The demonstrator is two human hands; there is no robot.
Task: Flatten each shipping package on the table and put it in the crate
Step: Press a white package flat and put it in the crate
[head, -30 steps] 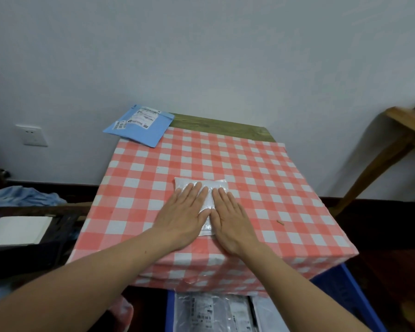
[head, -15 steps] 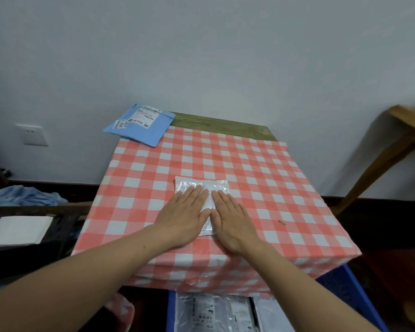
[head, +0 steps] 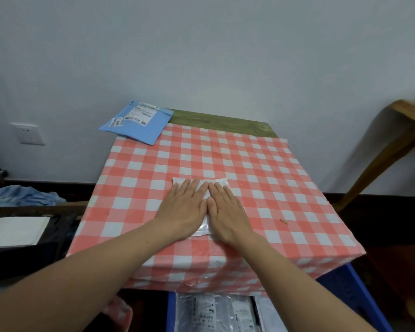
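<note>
Both the left hand (head: 182, 207) and right hand (head: 228, 212) press flat-fingered, gripping nothing, on the white package (head: 205, 204) (flattening step); next it likely needs lifting into the blue crate (head: 352, 293) below.

- A single view, taken from the person's head, above the near edge of the table (head: 261, 168), looking forward and down across it.
- It faces the wall (head: 201, 56) behind the table, which fills the upper half of the frame.
- It sits close. The arms (head: 82, 283) reach in from the bottom corners, and the left hand (head: 185, 207) and right hand (head: 228, 212) lie near the frame's middle.
- The angle is wide. The whole tabletop fits, with floor-level clutter at both sides and the crate (head: 359, 295) below the near edge at the bottom.
</note>
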